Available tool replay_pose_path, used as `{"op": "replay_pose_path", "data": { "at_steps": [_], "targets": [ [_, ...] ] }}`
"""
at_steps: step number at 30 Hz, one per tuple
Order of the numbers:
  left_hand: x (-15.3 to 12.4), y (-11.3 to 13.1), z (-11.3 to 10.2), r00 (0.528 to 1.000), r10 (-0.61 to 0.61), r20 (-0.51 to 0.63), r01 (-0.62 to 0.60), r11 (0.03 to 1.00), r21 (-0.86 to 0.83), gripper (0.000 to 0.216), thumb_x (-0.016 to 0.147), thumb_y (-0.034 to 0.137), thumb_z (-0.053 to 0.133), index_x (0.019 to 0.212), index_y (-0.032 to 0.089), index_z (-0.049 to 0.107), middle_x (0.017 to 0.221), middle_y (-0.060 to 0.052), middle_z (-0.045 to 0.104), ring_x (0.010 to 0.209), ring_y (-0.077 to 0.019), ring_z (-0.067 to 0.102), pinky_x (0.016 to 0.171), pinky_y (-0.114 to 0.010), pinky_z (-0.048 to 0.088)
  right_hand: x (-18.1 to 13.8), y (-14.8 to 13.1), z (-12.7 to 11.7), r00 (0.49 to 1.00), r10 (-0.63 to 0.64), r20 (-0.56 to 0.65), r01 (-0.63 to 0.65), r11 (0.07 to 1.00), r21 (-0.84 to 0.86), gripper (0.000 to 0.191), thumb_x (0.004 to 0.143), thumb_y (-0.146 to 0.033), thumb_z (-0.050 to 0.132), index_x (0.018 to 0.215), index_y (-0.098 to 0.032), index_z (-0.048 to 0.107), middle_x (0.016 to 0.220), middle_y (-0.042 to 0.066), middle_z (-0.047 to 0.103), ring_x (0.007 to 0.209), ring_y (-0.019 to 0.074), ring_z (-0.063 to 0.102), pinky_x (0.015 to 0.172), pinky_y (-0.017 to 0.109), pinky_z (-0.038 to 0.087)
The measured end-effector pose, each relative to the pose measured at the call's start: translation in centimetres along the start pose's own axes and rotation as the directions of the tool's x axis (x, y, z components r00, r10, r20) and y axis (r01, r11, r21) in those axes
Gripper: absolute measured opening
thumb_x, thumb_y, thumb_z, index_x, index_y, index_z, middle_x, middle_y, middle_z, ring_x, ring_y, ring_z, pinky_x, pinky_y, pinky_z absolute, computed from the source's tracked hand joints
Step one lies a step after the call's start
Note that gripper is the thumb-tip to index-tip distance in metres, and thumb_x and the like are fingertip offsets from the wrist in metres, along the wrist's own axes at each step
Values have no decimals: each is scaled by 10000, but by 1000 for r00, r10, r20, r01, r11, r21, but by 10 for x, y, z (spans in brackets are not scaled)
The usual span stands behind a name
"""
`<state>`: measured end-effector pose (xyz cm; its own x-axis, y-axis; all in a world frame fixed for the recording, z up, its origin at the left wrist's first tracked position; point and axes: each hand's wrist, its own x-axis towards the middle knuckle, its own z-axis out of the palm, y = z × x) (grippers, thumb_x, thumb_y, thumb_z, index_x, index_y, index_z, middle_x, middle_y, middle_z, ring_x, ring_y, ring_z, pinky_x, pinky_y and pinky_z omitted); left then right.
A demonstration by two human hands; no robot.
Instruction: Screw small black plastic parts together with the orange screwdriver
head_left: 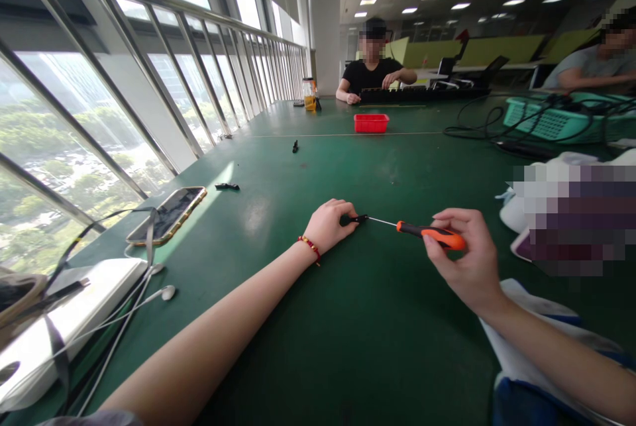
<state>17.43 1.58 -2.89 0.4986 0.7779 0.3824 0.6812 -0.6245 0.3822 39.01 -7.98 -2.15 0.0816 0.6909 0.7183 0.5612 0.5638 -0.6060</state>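
Observation:
My left hand rests on the green table with its fingers curled around a small black part. My right hand grips the orange and black handle of a screwdriver. The thin metal shaft points left and its tip meets the black part at my left fingertips. A red beaded bracelet circles my left wrist.
A phone, white earphones and a white device lie at the left. Small black pieces and a red tray sit farther off. A teal basket with cables is at right. Two other people sit at the far end.

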Motion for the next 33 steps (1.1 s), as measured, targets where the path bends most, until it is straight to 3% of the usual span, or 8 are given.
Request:
{"op": "replay_pose_path", "data": {
  "at_steps": [4,8,10,15,18,22,29,33],
  "targets": [
    [0,0,0,1000,4,-5,-5,1000,-21,35,744,216,617,774,202,630,852,-8,667,875,-188,582,788,-306,478,0,1,0,1000,22,7,-22,1000,3,162,789,-261,567,944,-229,531,856,32,571,668,145,566,545,267,470],
    [1,-1,1,1000,-6,-8,5,999,-35,41,740,223,622,772,200,634,843,-7,669,874,-190,584,787,-311,480,-1,1,-2,981,167,99,-173,984,51,150,875,-334,455,929,-225,542,517,-51,432,392,102,395,353,230,320],
    [1,-1,1,1000,-7,-8,7,999,-34,42,738,226,622,769,199,634,842,-9,668,876,-192,584,790,-314,481,-1,1,-3,973,194,122,-203,977,63,145,873,-338,465,924,-227,544,475,-68,382,355,94,347,324,225,274],
    [0,1,0,1000,11,-9,-11,1000,-27,34,733,203,616,763,195,631,838,-11,667,877,-192,582,797,-316,481,-2,3,-1,993,101,53,-106,990,91,212,783,-266,583,982,-236,516,820,14,549,575,122,520,501,270,450],
    [0,1,0,1000,29,-11,-30,999,-25,32,736,201,611,761,197,630,844,-12,666,878,-191,579,794,-314,481,-2,2,0,986,156,59,-162,980,114,218,811,-295,556,1011,-241,488,720,-12,516,531,125,492,478,277,427],
    [0,2,0,999,39,-11,-39,999,-22,29,738,207,605,755,198,627,854,-14,665,884,-191,577,796,-314,483,-2,-1,0,969,225,98,-235,965,112,169,849,-342,513,985,-242,502,529,-60,412,398,111,381,357,251,305],
    [0,1,0,998,57,-8,-57,998,-4,34,738,215,603,759,200,627,851,-14,662,880,-187,574,790,-308,485,-1,-4,2,997,73,13,-74,994,78,290,771,-254,602,1029,-240,472,766,-4,543,637,143,557,575,283,470],
    [0,2,0,997,81,-2,-81,997,18,42,748,216,589,760,202,627,853,-16,658,884,-188,572,791,-310,484,-1,-8,2,984,159,85,-162,986,35,175,824,-316,547,971,-229,512,561,-58,471,432,101,454,413,236,372]
  ]
}}
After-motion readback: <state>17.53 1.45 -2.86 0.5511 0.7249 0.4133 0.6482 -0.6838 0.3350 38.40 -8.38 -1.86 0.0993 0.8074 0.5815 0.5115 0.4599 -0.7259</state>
